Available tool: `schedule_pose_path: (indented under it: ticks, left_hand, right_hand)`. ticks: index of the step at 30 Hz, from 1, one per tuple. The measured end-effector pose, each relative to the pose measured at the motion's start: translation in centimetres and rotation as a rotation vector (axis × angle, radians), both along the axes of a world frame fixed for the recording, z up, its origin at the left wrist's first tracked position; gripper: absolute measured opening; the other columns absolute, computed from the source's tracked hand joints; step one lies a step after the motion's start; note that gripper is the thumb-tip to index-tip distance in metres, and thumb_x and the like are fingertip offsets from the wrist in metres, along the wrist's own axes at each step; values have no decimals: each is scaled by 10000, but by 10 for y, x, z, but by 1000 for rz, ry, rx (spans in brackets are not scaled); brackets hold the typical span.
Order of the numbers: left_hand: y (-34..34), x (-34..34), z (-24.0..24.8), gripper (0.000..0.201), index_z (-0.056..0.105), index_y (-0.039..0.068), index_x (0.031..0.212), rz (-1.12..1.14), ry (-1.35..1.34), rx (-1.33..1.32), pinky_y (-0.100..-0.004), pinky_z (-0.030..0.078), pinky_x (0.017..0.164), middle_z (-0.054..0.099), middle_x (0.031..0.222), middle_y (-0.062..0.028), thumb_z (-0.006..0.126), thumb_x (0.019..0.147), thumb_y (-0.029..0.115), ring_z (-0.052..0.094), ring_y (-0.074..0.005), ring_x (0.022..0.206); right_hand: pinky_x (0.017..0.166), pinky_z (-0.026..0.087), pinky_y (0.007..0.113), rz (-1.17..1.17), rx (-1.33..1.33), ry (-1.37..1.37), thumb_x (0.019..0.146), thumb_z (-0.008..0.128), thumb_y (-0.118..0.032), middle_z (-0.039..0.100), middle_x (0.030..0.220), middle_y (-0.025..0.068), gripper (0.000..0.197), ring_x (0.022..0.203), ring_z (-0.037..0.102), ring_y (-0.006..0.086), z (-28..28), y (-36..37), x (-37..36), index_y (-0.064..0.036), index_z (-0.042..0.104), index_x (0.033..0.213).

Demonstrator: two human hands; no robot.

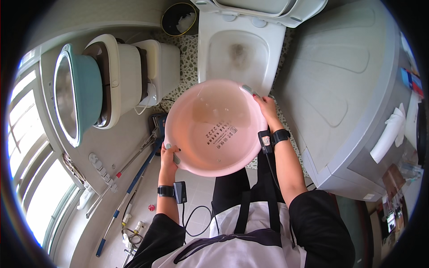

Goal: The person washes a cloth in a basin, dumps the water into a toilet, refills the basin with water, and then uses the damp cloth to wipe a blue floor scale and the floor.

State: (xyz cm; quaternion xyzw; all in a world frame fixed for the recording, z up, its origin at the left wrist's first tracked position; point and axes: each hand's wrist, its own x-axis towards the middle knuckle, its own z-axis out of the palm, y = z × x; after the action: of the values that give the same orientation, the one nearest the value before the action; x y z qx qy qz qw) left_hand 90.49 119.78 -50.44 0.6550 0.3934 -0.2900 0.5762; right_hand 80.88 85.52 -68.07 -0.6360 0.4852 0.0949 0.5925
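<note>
Both my hands grip a round pink plastic washbasin [183, 134] by opposite sides of its rim. My left hand [169, 157] is closed around the near-left edge, with the thumb over the rim beside a grey grip patch. My right hand [267, 109] is closed on the far-right edge by another grey patch. The basin tilts away from me, and murky water [221, 105] has pooled at its far side. Dark printing shows on the bottom. Just beyond, a white toilet [203, 58] stands with its lid up, partly covered by the basin's far rim.
A teal basin [89, 91], a cream-and-brown tub [127, 78] and a cream bin [170, 60] line the left side. A black wastebasket [167, 20] stands beside the toilet. Blue-handled poles [145, 165] lean at lower left. A large grey appliance [321, 80] fills the right.
</note>
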Motion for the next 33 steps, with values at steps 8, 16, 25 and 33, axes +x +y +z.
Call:
schedule_pose_path:
  ticks: [8, 16, 25, 33]
  left_hand:
    - [11, 3, -6, 437, 490, 46, 1006, -13, 18, -28, -272, 461, 618, 540, 819, -51, 472, 606, -128, 537, -168, 703]
    - [12, 9, -4, 451, 493, 39, 1014, 32, 16, 24, -291, 470, 631, 542, 809, -59, 472, 600, -140, 539, -180, 705]
    - [12, 18, 2, 460, 493, 40, 1040, -15, 19, 64, -336, 490, 697, 544, 895, -82, 483, 608, -118, 554, -219, 799]
    - [17, 21, 7, 485, 479, 19, 1060, -13, 10, 59, -317, 488, 669, 551, 885, -89, 461, 602, -138, 559, -214, 775]
  right_hand:
    - [507, 384, 335, 8, 96, 19, 735, 653, -418, 549, 565, 122, 465, 510, 480, 168, 6, -2, 13, 33, 571, 654]
    - [530, 412, 331, 3, 162, 32, 736, 653, -413, 578, 600, 144, 468, 547, 534, 182, 2, 2, 23, 47, 582, 686]
    - [568, 437, 343, 12, 180, 53, 737, 652, -419, 607, 647, 167, 467, 588, 582, 228, -11, 8, 27, 46, 607, 715]
    - [570, 445, 335, 15, 244, 46, 748, 650, -397, 621, 686, 162, 459, 603, 590, 224, -10, 15, 32, 60, 609, 750]
